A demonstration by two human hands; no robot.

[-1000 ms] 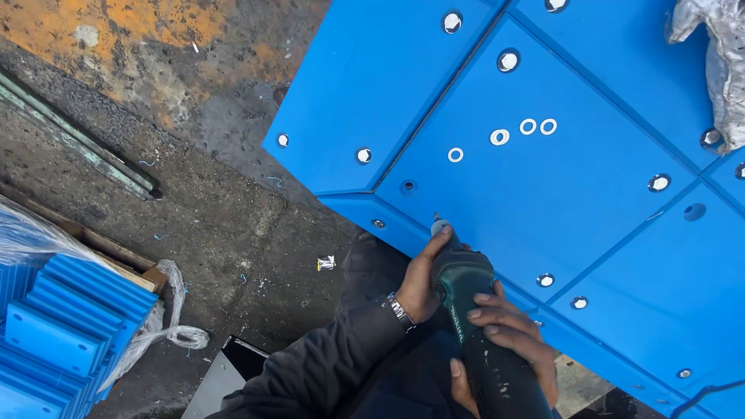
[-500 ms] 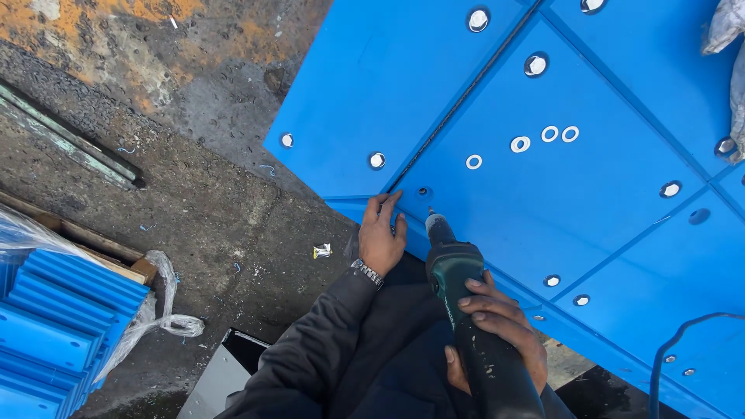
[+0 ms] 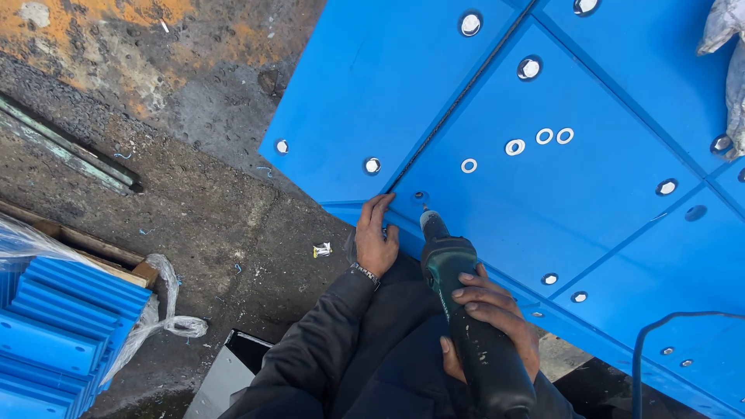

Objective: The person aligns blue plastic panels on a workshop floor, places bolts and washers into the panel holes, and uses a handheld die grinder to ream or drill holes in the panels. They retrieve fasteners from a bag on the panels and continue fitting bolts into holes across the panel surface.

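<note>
Most of the right and centre of the frame is filled by large flat blue plastic panels (image 3: 543, 202), butted along dark seams and studded with round silver bolt heads in recessed holes (image 3: 529, 68). Rough grey concrete floor (image 3: 202, 202) with orange staining is seen across the left; a rusty metal rail (image 3: 70, 147) lies on it at upper left. A stack of ribbed blue plastic parts in clear wrap (image 3: 62, 334) sits at lower left, on what looks like a wooden pallet. A crumpled grey plastic sheet (image 3: 729, 62) is draped at the upper right edge. A thin dark cable (image 3: 660, 326) loops at lower right.

A dark green and black cordless power driver (image 3: 466, 318) is gripped at lower centre by the right hand (image 3: 489, 318), fingers (image 3: 481, 293) wrapped tight around the body, apparently so the tool is steadied; its tip is aimed at a small empty hole (image 3: 420, 196) near the panel corner, very close, contact not certain. The left hand (image 3: 376, 240) is laid flat on the panel edge just left of the tool, fingers pressed together and holding nothing, seemingly as a brace. Four loose white ring washers (image 3: 515, 147) are left on the panel above, near the hole and probably within reach. A small crumpled white scrap (image 3: 322, 250) lies on the floor left of the left hand.
</note>
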